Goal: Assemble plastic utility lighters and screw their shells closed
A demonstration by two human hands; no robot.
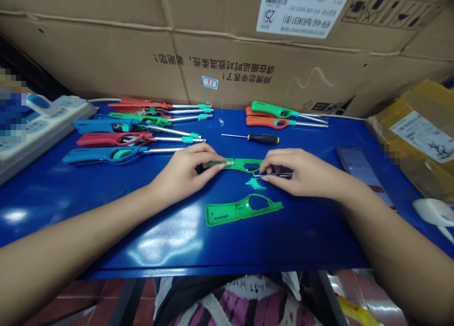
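My left hand (187, 169) is closed, its thumb and fingertips pinching the left end of an open green lighter half (240, 163), where a clear tank-like part lies. My right hand (301, 172) is closed at the other end of that half, on the lighter's thin metal tube (284, 175). A fine wire shows by its fingertips. Just below them on the table is a small teal trigger (256, 183). Closer to me lies the other green shell half (241, 210), inner side up. Parts under my fingers are hidden.
Several long-necked lighters (117, 139) lie at left, with three more (269, 121) at back right. A screwdriver (263, 139) and tiny screws (222, 122) lie between. Right: a phone (362, 170) and taped box (414, 132). Left: a power strip (46, 127). Behind: a large carton (124, 61).
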